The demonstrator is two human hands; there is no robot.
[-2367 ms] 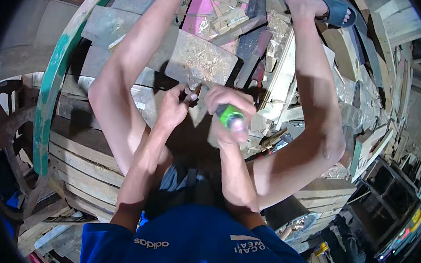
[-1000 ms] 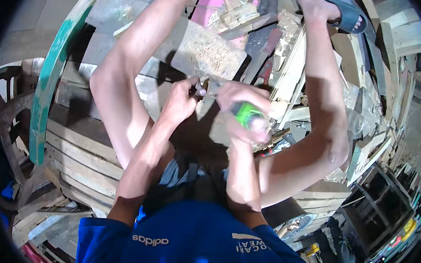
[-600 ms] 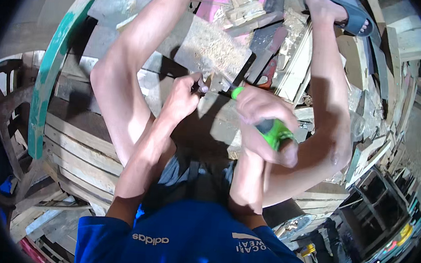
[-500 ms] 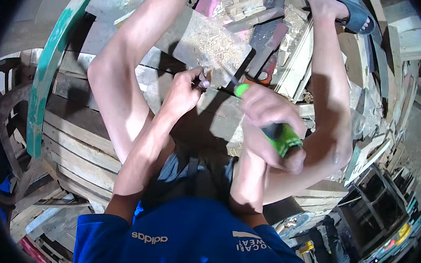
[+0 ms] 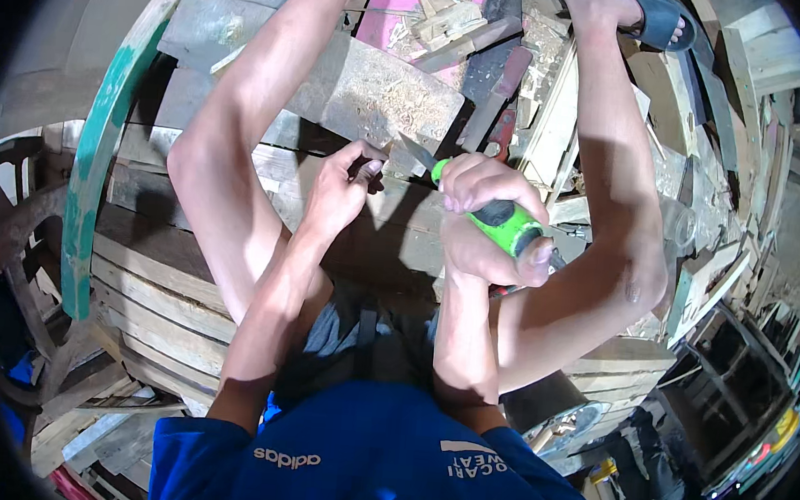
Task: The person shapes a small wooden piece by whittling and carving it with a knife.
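Note:
My left hand is pinched on a small wooden piece, partly hidden by the fingers, between my bare legs. My right hand grips the green and black handle of a chisel-like tool, whose metal blade points up-left, its tip close to the small piece and my left fingertips. Beyond both hands lies a worn board scattered with pale shavings. Red-handled tools lie partly covered just past my right hand.
A long green-painted curved timber stands at left beside stacked planks. A pink board with offcuts lies ahead. Wood scraps surround my sandalled right foot and leg. At lower right are another person's dark-clothed legs and a dark frame.
My right hand went right and down from the small piece, then rose slightly leftward, showing the blade more clearly. My left hand moved up a little earlier, then slightly down since half a second ago.

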